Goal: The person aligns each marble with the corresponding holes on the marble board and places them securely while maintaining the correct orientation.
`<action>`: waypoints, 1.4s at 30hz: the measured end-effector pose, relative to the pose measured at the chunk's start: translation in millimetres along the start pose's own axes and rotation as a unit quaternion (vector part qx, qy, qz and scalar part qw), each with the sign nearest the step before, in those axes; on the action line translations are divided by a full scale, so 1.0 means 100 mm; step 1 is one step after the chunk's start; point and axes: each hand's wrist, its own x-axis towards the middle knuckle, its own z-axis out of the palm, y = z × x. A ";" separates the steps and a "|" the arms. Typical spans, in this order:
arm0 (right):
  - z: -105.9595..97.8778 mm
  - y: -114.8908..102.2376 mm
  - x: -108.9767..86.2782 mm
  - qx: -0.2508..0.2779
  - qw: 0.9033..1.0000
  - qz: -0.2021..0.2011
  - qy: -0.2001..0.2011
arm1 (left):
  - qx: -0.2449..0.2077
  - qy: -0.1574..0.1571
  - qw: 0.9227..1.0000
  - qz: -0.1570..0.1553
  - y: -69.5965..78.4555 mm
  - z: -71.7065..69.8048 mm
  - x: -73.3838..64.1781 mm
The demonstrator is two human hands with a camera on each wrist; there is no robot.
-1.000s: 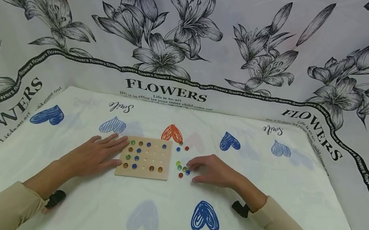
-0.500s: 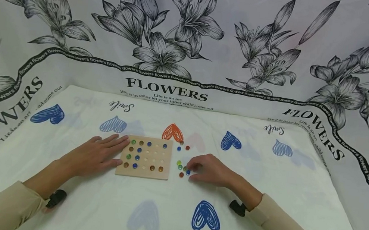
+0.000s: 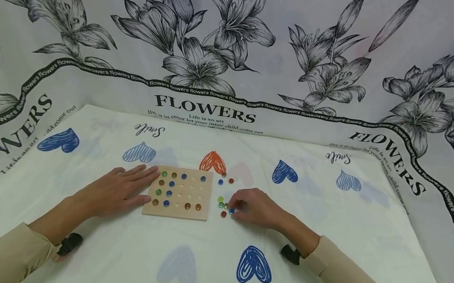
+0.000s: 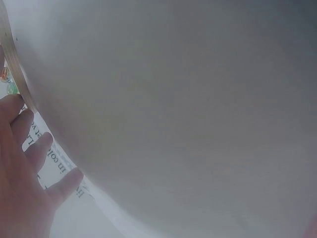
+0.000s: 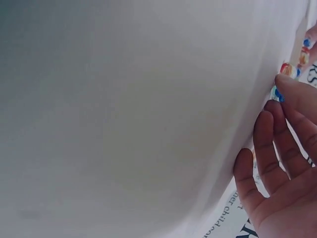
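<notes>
Blue marble (image 3: 231, 211) is pinched by thumb and fingertip of the right hand (image 3: 259, 209), at the hand's nine o'clock in head view. Green marbles (image 3: 221, 199) are seen at its ten, a red marble (image 3: 224, 214) at its eight. Farther out at nine, a part-filled wooden board (image 3: 186, 191) is touched at its left edge by the left hand (image 3: 122, 191), fingers extended.

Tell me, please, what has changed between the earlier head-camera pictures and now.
The right hand moved slightly left, its thumb and fingertips closing on a small round blue glass marble. The left hand stayed at the edge of the flat pale wooden board, whose coloured glass marbles look unchanged.
</notes>
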 end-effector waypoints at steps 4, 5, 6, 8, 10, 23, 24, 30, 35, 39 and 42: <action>0.00 -0.02 0.00 -0.008 1.000 -0.010 0.000 | -0.002 -0.001 1.000 -0.001 0.00 0.00 0.00; 0.00 -0.02 0.00 -0.008 1.000 -0.009 -0.001 | -0.003 -0.001 1.000 -0.001 0.00 0.00 0.00; 0.00 -0.03 0.00 -0.008 1.000 -0.008 -0.002 | -0.003 0.000 1.000 0.000 0.00 0.01 0.01; -0.01 -0.03 -0.01 -0.003 1.000 -0.008 -0.003 | -0.005 0.000 1.000 0.000 0.00 0.02 0.01; -0.02 -0.02 -0.02 0.006 1.000 -0.009 -0.005 | -0.005 0.001 1.000 -0.001 0.00 0.02 0.01; -0.07 -0.04 0.05 0.035 0.998 -0.042 0.025 | -0.008 -0.001 1.000 -0.004 0.01 0.00 0.00; -0.06 -0.05 0.06 0.037 0.998 -0.043 0.025 | -0.008 -0.001 1.000 -0.004 0.00 0.00 0.00; -0.03 -0.15 0.15 0.041 0.998 -0.047 0.016 | -0.013 -0.007 1.000 -0.010 -0.01 0.01 0.00; 0.00 -0.24 0.23 0.034 0.998 -0.056 0.012 | -0.010 -0.004 1.000 -0.005 -0.01 0.01 0.00; 0.04 -0.32 0.31 0.031 0.997 -0.067 0.008 | -0.009 -0.002 1.000 -0.003 -0.01 0.00 0.01; 0.06 -0.38 0.37 0.018 0.997 -0.075 0.007 | -0.010 -0.001 1.000 -0.002 -0.01 0.00 0.01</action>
